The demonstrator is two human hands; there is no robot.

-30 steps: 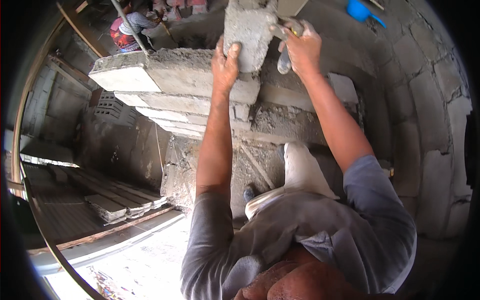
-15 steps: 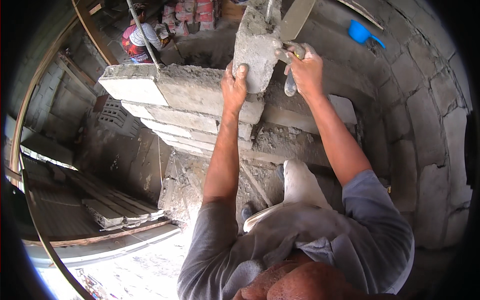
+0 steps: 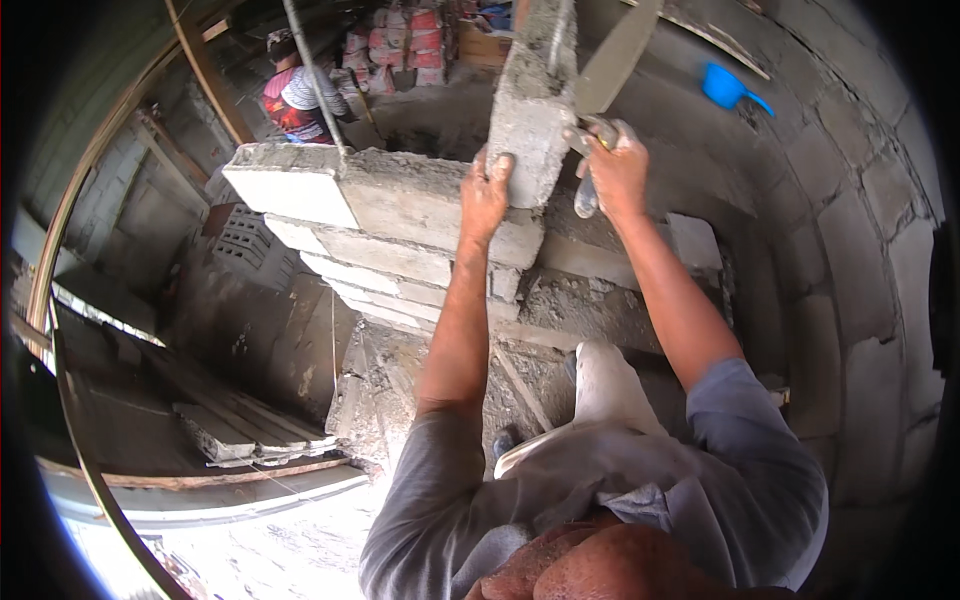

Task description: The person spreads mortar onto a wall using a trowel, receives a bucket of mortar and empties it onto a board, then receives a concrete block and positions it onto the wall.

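My left hand clasps the block atop the right end of the wall, long axis running away from me; my right hand grips the trowel, blade aimed forward.

Building site: half-built block wall at left fingers, trowel in right fingers; hollow blocks left of both, piled sacks beyond, bare masonry farther right.
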